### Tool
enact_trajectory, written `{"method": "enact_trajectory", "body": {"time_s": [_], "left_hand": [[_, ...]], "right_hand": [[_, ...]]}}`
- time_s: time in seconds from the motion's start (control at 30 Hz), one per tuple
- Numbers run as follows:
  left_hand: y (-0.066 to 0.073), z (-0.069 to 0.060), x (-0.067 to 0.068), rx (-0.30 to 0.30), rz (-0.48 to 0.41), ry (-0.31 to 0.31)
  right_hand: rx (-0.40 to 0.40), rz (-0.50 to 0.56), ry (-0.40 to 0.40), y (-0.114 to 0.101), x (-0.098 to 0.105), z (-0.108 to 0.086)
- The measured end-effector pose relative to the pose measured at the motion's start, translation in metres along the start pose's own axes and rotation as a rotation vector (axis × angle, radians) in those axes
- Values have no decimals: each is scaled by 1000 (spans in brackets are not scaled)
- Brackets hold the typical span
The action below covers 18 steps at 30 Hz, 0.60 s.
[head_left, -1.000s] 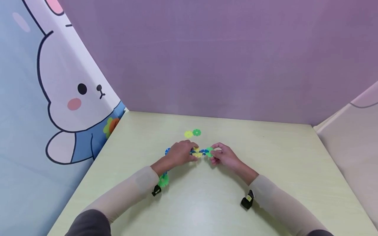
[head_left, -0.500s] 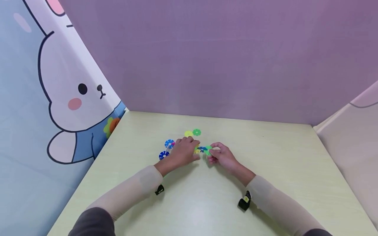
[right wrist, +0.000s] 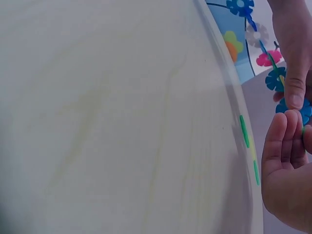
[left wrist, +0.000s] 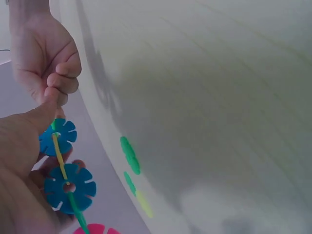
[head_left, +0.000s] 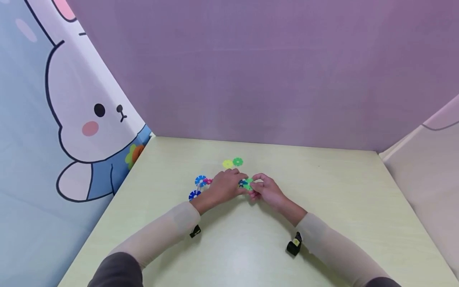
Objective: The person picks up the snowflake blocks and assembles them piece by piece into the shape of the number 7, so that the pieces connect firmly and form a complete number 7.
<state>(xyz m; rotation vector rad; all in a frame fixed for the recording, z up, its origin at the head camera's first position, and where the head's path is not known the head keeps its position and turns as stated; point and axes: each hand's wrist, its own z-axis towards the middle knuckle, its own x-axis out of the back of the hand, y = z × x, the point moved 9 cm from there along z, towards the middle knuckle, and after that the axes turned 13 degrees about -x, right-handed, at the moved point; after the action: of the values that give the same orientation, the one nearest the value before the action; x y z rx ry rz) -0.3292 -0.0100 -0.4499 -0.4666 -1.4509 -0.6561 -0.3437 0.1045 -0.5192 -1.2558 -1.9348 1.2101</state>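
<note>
A chain of slotted, flower-shaped discs is held up between both hands. My left hand [head_left: 226, 186] grips it, thumb and fingers around a blue disc [left wrist: 61, 136] beside a second blue disc [left wrist: 71, 188]. My right hand [head_left: 269, 192] pinches the green disc [head_left: 248, 183] at the chain's right end. To the left of my left hand the chain shows a pink disc [head_left: 207, 181], a blue disc [head_left: 201, 181] and a dark blue disc [head_left: 194, 195]. In the right wrist view a pale disc [right wrist: 257, 35] hangs between blue and pink ones.
Beyond the hands, a loose yellow disc [head_left: 227, 164] and a loose green disc [head_left: 238, 162] lie on the table [head_left: 344, 191]. A purple wall panel [head_left: 251, 79] stands at the back, and a rabbit-printed cloth [head_left: 82, 119] hangs at the left.
Compared with earlier, my left hand has shifted right along the chain, covering the yellow disc. My right hand has moved slightly left with the green disc, and the two hands are closer together.
</note>
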Motion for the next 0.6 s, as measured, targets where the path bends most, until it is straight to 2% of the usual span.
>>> {"method": "enact_trajectory", "body": {"time_s": [0.2,0.47,0.6], "left_hand": [[3,-4,1,-30,-15,26],[6,-9,4,-62,-20,24],[6,-14,4,-63,-16,3]], "right_hand": [[17,-11,-28,1,-8,-4],[14,-32,-23,4,-17,-8],[-12,-34,-11,5,-20,-9]]}}
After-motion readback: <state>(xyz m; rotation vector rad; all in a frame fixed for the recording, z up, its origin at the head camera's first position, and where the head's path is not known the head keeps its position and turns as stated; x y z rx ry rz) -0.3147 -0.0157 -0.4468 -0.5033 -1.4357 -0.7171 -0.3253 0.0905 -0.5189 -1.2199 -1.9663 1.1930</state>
